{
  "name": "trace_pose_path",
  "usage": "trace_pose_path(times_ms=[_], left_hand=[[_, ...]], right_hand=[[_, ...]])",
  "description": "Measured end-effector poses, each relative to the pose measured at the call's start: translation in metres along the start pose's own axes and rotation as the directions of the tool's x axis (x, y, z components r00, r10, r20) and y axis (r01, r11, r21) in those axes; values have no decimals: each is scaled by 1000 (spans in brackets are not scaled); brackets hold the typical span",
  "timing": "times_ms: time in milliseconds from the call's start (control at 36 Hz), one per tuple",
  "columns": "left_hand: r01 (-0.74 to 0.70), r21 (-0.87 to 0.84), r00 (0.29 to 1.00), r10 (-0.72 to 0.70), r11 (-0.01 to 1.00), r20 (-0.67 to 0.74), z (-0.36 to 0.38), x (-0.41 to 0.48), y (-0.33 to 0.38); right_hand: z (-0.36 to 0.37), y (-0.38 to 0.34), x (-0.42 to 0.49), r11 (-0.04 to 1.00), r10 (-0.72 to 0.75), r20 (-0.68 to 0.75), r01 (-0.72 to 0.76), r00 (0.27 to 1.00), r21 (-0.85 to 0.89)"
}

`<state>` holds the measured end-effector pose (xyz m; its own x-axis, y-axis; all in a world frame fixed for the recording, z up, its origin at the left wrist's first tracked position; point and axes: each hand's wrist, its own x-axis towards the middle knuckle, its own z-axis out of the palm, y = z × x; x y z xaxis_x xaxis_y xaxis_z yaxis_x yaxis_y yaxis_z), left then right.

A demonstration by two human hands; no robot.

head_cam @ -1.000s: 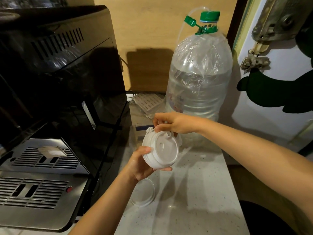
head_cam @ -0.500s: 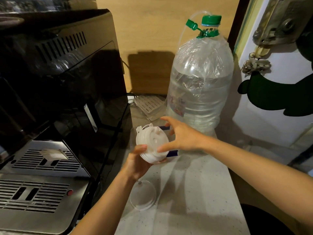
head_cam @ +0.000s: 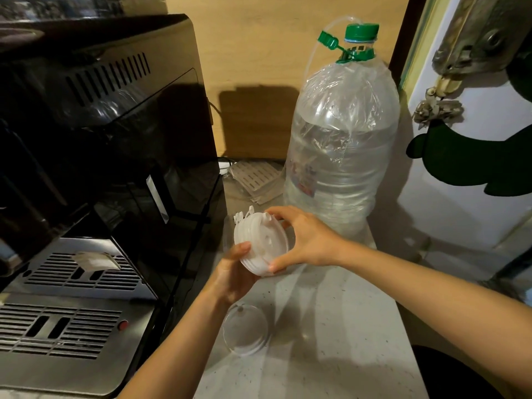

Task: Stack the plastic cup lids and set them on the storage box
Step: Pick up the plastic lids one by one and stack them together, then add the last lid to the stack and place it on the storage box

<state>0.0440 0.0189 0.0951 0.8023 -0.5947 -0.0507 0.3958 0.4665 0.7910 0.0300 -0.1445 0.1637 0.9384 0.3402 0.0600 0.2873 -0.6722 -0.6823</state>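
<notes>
A stack of white plastic cup lids (head_cam: pixel 260 243) is tilted in mid-air above the counter, beside the coffee machine. My left hand (head_cam: pixel 233 276) cups it from below, thumb on the lower rim. My right hand (head_cam: pixel 305 240) grips it from the right, fingers over the top edge and thumb at the bottom edge. One clear lid (head_cam: pixel 244 329) lies flat on the counter below my left wrist. A clear storage box (head_cam: pixel 290 240) behind the stack is mostly hidden by the lids and my right hand.
A black coffee machine (head_cam: pixel 109 156) with a metal drip tray (head_cam: pixel 72 321) fills the left. A large water bottle (head_cam: pixel 342 145) with a green cap stands behind. A slotted white part (head_cam: pixel 256 177) lies at the back. The speckled counter (head_cam: pixel 331 341) ends at the right, by a white door.
My right hand let go of the top tab, hovered with fingers spread, and now clasps the stack's right side. The stack shifted slightly left and further back.
</notes>
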Motion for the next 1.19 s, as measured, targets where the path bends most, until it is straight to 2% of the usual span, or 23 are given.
trace_pose_path(times_ms=[167,306,639,778,889,1000,1083,1194], left_hand=[[1,-20,999,0,1000,42,-3,-4,1],[6,-9,1000,-6,1000,24,-6,-9,0],[4,152,1000,-4,988,0,-15,-29,-5],[24,113,997,-15,993,-80,-23,-46,-21],[30,-5,978,-30,1000,-207,-35,-62,-35],[32,-99,955,-60,995,-292,-44,-74,-42],[20,-133,952,-59,991,-300,-48,-81,-45],[19,-137,953,-59,990,-297,-53,-87,-49]], right_hand=[[0,-3,0,997,-47,75,51,996,-55],[6,-2,1,992,-63,109,75,992,-102],[37,6,-3,993,-82,101,90,992,-77],[50,13,-6,1000,-16,232,17,973,-6],[64,28,-10,996,83,335,-84,939,-11],[82,47,-15,984,177,428,-146,886,-105],[103,56,-18,969,237,429,-179,872,-170],[140,59,-25,931,355,330,-299,875,-211]])
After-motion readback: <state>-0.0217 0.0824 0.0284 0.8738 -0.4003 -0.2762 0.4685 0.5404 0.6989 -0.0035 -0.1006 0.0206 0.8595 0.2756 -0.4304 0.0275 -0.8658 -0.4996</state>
